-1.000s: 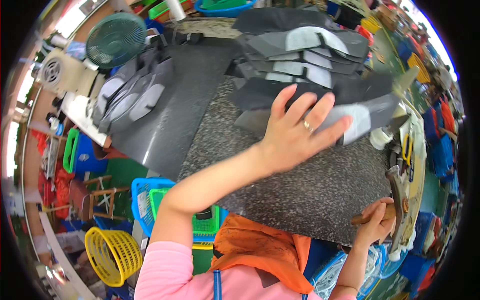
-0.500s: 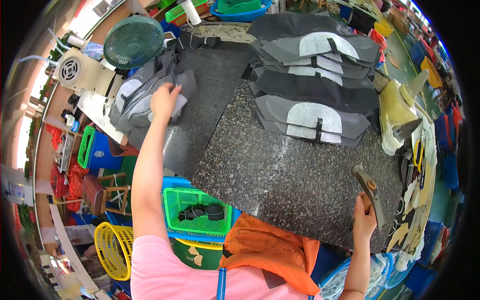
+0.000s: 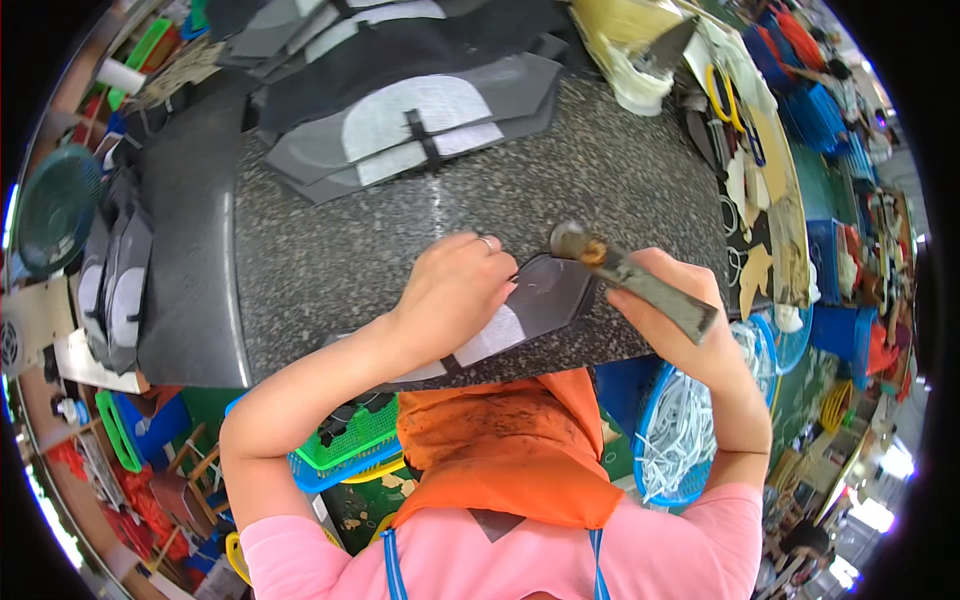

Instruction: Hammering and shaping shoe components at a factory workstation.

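A grey panel (image 3: 550,287) with a white patch lies flat at the near edge of the speckled dark slab (image 3: 330,240). My left hand (image 3: 455,290) is closed over it, fingers curled and thumb and forefinger pinched by its upper edge; the hand and forearm hide part of the panel. Just right of it, my right hand (image 3: 675,290) is wrapped round a hammer (image 3: 640,278). The hammer's worn metal head hangs over the panel's right end, and the hand covers most of the handle.
Stacked grey panels (image 3: 500,90) with white patches and black straps lie across the slab's far side. More lean at left beside a green fan (image 3: 60,205). A yellowish glue container (image 3: 620,50) and yellow-handled scissors (image 3: 722,95) are at far right. A blue basket (image 3: 650,420) of white strips stands below.
My left hand has left the pile at left and come to a grey panel at the near edge. The hammer has moved in toward it. The view has swung right.
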